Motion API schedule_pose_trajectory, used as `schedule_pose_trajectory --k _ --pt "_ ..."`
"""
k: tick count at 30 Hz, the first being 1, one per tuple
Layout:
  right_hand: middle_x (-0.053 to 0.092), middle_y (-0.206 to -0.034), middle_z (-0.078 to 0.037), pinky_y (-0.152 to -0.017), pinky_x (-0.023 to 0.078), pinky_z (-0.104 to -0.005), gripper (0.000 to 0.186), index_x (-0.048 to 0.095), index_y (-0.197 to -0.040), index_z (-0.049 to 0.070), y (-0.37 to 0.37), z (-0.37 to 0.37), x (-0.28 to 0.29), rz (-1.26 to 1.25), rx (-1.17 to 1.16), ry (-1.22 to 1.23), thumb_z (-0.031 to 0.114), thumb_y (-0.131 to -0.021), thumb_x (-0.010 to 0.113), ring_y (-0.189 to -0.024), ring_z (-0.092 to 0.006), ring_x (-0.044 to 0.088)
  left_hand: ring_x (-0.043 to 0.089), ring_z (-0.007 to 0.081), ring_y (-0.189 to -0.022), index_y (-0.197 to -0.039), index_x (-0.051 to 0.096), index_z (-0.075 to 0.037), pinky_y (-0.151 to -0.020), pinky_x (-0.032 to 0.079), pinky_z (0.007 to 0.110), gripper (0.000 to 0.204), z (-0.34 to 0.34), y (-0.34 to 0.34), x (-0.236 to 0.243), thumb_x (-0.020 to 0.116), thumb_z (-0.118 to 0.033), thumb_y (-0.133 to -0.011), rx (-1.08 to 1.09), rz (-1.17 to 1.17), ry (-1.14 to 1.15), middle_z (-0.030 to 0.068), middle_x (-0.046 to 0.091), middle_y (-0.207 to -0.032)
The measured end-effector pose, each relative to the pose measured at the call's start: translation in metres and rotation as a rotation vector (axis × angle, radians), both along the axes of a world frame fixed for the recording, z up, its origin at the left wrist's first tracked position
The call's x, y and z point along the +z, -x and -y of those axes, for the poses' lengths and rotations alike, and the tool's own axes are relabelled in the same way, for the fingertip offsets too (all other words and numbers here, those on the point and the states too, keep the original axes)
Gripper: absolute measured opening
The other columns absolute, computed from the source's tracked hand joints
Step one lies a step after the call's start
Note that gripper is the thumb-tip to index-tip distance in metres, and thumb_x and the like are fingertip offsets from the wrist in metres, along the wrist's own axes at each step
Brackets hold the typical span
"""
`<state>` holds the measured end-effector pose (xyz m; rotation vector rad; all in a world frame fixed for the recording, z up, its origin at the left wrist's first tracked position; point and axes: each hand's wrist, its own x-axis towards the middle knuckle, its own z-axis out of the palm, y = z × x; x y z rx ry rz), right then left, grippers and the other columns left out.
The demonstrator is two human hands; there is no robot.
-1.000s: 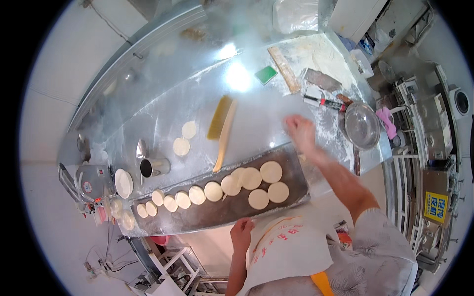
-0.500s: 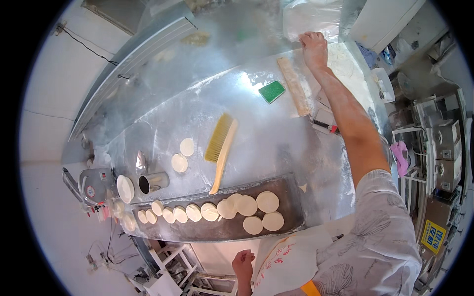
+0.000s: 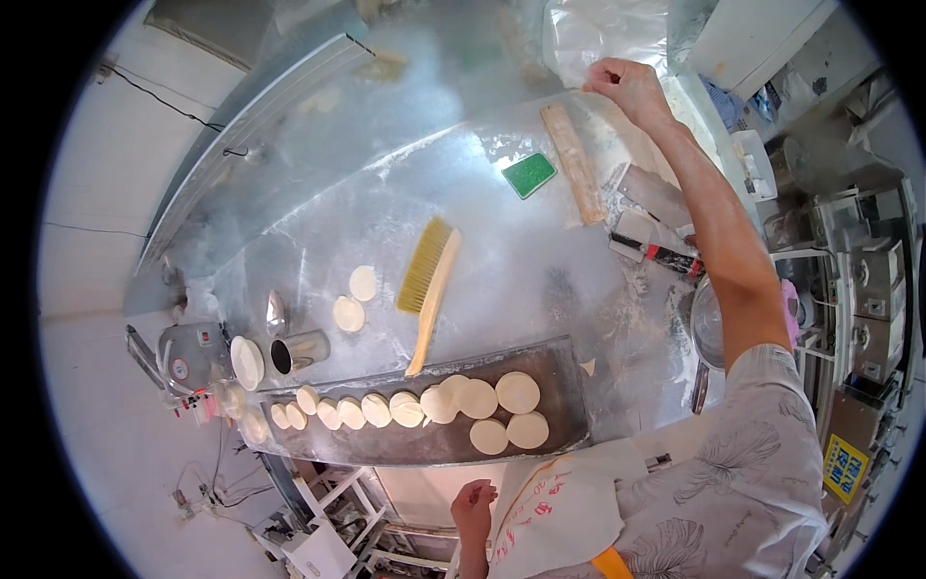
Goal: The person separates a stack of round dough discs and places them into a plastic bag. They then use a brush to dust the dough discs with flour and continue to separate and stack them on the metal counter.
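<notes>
My right hand (image 3: 632, 92) reaches to the far right of the metal work table (image 3: 511, 280). Its fingers are pinched together beside the near edge of a clear plastic sheet or bag (image 3: 606, 34); I cannot make out what is between them. Close by lie a floury wooden strip (image 3: 573, 164) and a green rectangular block (image 3: 530, 176). My left hand (image 3: 474, 508) hangs below the table's near edge, fingers curled, nothing visible in it. A dark tray (image 3: 569, 386) along that edge bears several pale dough rounds (image 3: 518, 393).
A wooden-handled brush (image 3: 427, 280) lies mid-table, with two dough rounds (image 3: 363, 283) to its left. A steel cup (image 3: 300, 353), a white bowl (image 3: 247, 363) and a grey scale-like device (image 3: 193, 357) stand at left. Scrapers (image 3: 656, 246) and a round pan (image 3: 707, 328) are under my right forearm.
My right hand has turned so its fingertips point left, and the forearm has swung right, uncovering the scrapers and the pan. My left hand has barely moved.
</notes>
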<state>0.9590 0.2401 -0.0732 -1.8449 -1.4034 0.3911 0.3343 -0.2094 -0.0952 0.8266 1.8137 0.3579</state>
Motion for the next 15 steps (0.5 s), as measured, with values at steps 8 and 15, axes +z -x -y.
schedule_pose_trajectory --k 8,15 --pt "0.08 -0.098 -0.008 -0.085 0.059 -0.0315 0.025 0.083 -0.111 0.007 -0.008 0.021 0.023 -0.161 0.046 0.045 0.023 -0.092 0.08 -0.089 -0.0171 0.074 0.077 0.0176 -0.084 -0.111 0.076 0.004 -0.079 0.064 0.03 0.016 0.006 0.003 0.001 0.073 -0.007 -0.099 0.015 0.018 -0.036 0.0104 0.079 -0.095" --pt "0.079 -0.095 -0.003 -0.087 0.058 -0.028 0.017 0.08 -0.097 0.004 -0.016 0.034 0.048 -0.322 0.186 -0.014 0.018 -0.09 0.086 -0.091 -0.0112 0.072 0.077 0.0172 -0.084 -0.111 0.077 0.004 -0.079 0.065 0.03 0.017 0.006 0.002 0.007 0.074 -0.006 -0.098 -0.046 0.007 -0.073 0.01 0.079 -0.095"
